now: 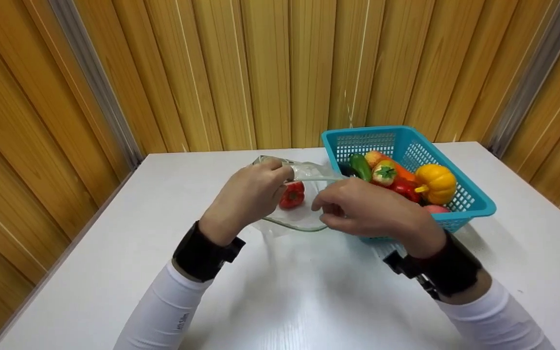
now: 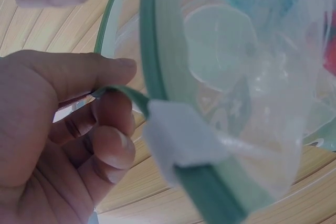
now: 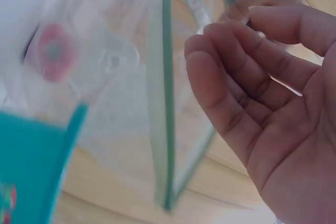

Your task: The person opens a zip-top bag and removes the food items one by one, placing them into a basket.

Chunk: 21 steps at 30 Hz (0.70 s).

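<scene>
A clear zip bag with green zip strips is held up over the table, its mouth parted. Inside it sits a red bell pepper, blurred in the right wrist view. My left hand pinches the green edge of the mouth between thumb and index finger, just beside the white zip slider. At the bag's other side is my right hand, its fingers loosely curled. Nothing shows in its grasp in the right wrist view, and the zip strip stands apart from its fingertips.
A blue plastic basket stands at the right, close behind my right hand. It holds a yellow pumpkin, a green pepper and several other fruits and vegetables. The white table meets a wood-look wall at the back.
</scene>
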Tool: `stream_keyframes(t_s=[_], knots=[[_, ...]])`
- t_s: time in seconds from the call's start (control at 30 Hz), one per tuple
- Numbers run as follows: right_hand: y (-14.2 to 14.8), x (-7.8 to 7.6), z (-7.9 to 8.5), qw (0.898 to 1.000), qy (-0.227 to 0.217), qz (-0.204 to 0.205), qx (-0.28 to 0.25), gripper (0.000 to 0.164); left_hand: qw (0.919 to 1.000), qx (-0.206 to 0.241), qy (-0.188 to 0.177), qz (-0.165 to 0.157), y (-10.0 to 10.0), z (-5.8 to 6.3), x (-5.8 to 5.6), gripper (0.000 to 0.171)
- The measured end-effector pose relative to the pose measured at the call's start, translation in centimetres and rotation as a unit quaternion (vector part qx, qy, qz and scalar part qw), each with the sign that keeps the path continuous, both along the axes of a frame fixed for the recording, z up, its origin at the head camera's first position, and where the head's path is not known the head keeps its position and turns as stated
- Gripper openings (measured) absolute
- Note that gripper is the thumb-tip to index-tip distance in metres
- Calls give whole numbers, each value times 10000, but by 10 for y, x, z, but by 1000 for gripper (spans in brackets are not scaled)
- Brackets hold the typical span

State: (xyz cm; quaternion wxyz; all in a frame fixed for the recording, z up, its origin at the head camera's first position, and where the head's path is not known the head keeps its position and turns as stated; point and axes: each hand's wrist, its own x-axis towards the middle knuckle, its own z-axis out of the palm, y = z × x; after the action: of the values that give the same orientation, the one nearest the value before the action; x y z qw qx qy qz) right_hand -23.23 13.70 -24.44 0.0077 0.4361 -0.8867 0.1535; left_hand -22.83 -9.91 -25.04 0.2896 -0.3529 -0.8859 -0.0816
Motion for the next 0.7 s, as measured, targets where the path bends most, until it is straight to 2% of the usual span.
stream_keyframes(t_s=[0.27, 0.5, 0.7], knots=[[-40, -21, -9, 9999, -103, 80, 50, 23, 10000, -55, 51, 47, 1, 1, 1, 11], [-55, -41, -22, 9986, -382, -333, -150, 32, 9999, -58, 84, 19, 2, 3, 0, 10], [-65, -62, -32, 9969, -305, -710, 161, 22, 9997, -97, 217, -30, 5, 4, 0, 14]])
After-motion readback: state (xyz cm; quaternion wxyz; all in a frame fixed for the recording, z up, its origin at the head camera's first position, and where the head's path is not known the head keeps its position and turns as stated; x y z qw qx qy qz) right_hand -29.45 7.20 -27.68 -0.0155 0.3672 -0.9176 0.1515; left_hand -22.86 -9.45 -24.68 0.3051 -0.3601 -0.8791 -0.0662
